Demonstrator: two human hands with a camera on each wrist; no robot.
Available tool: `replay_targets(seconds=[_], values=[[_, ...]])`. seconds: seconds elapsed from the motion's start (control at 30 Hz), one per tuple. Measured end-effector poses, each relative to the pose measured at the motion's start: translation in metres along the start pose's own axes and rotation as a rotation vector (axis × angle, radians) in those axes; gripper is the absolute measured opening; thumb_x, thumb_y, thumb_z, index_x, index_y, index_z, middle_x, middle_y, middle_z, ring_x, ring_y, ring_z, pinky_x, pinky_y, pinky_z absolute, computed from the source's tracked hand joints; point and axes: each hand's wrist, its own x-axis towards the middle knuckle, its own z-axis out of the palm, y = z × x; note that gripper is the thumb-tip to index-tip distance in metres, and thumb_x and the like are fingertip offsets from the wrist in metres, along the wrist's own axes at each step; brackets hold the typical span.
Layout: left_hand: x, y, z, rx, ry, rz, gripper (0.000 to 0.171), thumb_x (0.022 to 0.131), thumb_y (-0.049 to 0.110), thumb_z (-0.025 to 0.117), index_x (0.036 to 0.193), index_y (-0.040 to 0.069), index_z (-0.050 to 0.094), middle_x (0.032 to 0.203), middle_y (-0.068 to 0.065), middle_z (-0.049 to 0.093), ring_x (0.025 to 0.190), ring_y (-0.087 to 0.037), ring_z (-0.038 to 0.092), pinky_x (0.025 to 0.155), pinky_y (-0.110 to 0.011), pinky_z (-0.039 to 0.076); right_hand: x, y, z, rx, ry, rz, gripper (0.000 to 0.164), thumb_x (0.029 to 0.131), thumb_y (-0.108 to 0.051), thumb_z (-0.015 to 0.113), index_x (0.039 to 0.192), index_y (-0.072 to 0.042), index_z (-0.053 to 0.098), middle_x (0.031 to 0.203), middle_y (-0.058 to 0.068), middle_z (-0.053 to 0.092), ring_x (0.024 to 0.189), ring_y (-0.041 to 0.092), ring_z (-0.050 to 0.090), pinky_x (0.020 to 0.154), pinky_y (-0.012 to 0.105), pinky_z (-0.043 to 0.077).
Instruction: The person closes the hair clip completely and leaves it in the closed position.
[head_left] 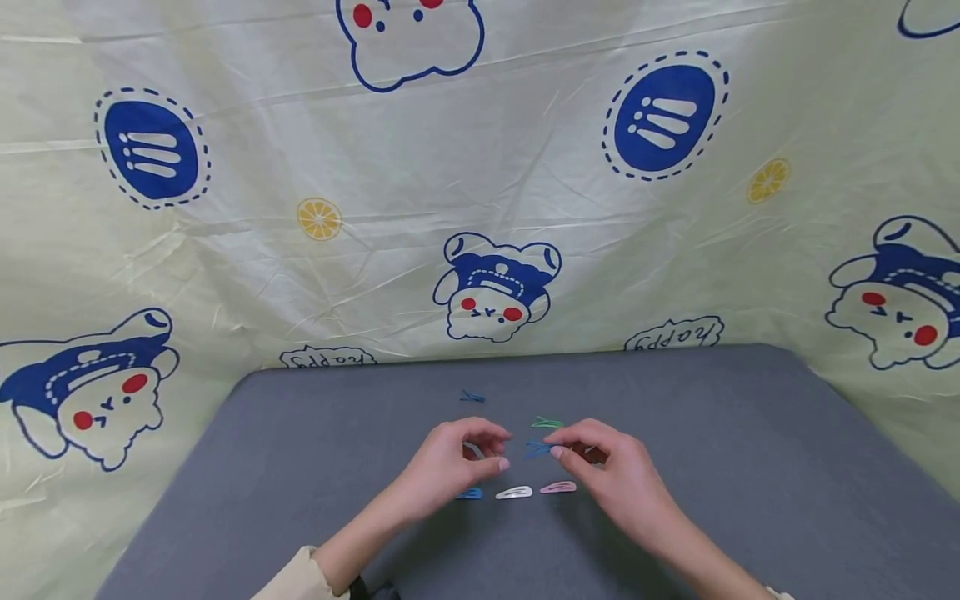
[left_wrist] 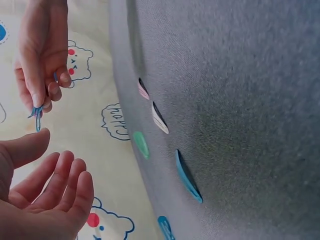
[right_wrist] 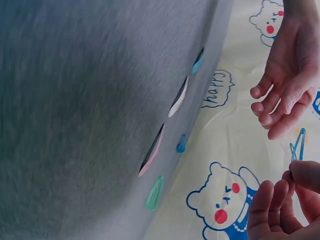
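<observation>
My right hand (head_left: pixel 611 475) pinches a blue snap hair clip (head_left: pixel 538 449) between thumb and fingertips, above the table. In the right wrist view the held clip (right_wrist: pixel 302 140) is sprung open, its two parts spread in a narrow V. Facing it, my left hand (head_left: pixel 453 458) is held with fingers loosely bent and a gap between thumb and fingers, holding nothing. The left wrist view shows the left thumb (left_wrist: pixel 32 147) just below the clip's free end. Under the hands lie a white hair clip (head_left: pixel 513 492), a pink hair clip (head_left: pixel 558 487) and a partly hidden blue hair clip (head_left: pixel 470 493).
Behind the hands a green hair clip (head_left: pixel 547 422) and another blue hair clip (head_left: pixel 472 397) lie on the grey tabletop (head_left: pixel 337 433). A pale printed curtain (head_left: pixel 390 167) with cartoon bears hangs along the table's far edge.
</observation>
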Motion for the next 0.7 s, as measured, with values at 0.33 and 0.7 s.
replay_targets(seconds=[0.33, 0.7], values=[[-0.024, 0.011, -0.001, -0.011, 0.020, 0.004, 0.024, 0.088, 0.016, 0.075, 0.111, 0.016, 0.071, 0.096, 0.004, 0.068, 0.087, -0.010, 0.061, 0.081, -0.030, 0.051, -0.018, -0.014, 0.003, 0.002, 0.030, -0.083, 0.025, 0.086, -0.006, 0.075, 0.096, -0.029, 0.073, 0.087, -0.016, 0.062, 0.072, 0.007, 0.057, 0.063, 0.025, 0.049], [-0.045, 0.021, 0.005, -0.065, 0.076, 0.007, 0.026, 0.086, 0.017, 0.077, 0.111, 0.018, 0.071, 0.096, 0.008, 0.067, 0.088, -0.012, 0.062, 0.082, -0.034, 0.052, -0.030, -0.028, 0.005, 0.025, 0.038, -0.001, 0.028, 0.086, -0.010, 0.076, 0.095, -0.036, 0.072, 0.087, -0.017, 0.061, 0.073, 0.008, 0.056, 0.061, 0.025, 0.048]])
